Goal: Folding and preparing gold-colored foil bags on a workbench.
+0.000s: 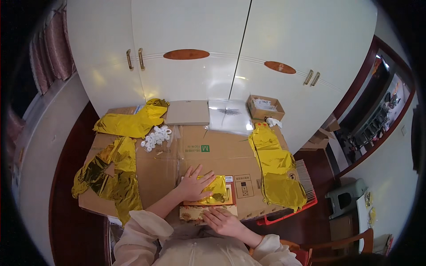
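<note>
A flat decorated box (208,208) with an orange-framed lid lies at the near edge of a cardboard-covered table (213,153). A piece of gold foil (217,188) lies on the lid. My left hand (194,183) rests flat on the foil and the lid's left part, fingers spread. My right hand (224,221) touches the box's near side with its fingertips, palm down. Neither hand grips anything that I can see.
Crumpled gold foil sheets lie at the left (108,175), back left (133,122) and right (277,170). White rings (156,137) sit in a heap. At the back are a grey flat box (188,112), clear bags (229,116) and a small open carton (265,107). White cupboards (213,48) stand behind.
</note>
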`<state>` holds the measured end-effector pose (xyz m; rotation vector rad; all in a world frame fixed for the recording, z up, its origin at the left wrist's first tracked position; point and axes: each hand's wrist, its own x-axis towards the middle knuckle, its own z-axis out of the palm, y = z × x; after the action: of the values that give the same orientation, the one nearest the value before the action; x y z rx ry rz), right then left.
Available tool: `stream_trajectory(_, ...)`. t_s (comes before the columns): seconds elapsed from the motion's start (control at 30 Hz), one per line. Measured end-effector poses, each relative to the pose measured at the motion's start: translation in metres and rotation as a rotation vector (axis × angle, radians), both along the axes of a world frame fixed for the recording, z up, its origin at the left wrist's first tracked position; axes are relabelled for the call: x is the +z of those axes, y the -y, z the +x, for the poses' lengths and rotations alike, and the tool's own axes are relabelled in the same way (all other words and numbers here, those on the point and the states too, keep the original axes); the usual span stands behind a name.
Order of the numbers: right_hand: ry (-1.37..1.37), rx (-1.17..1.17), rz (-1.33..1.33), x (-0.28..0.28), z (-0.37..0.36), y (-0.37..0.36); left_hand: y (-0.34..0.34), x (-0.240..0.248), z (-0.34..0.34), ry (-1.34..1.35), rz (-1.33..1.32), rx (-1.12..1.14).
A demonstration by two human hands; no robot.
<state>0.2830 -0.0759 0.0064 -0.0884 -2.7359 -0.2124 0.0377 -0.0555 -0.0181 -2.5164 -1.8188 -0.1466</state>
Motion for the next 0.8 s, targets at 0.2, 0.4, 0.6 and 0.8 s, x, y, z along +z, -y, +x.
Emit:
stream_trajectory(0.2, 0.036, -0.104, 0.001, 0.009, -0.01, 0.003, -0.002, -0.001, 0.0, 0.004, -0.009, 0.003)
stream_trajectory(0.4, 0.0, -0.127, -0.044, 0.018, 0.029, 0.017, -0.001, 0.009, 0.003, 0.016, -0.086, 0.004)
stream_trajectory(0.6, -0.145, -0.19, -0.107, 0.051, 0.138, 0.034, 0.001, 0.006, 0.005, 0.033, -0.07, 0.011)
stream_trajectory(0.8, -0.197, -0.508, 0.115, 0.045, 0.164, -0.002, 0.006, 0.003, 0.005, 0.03, 0.024, 0.033)
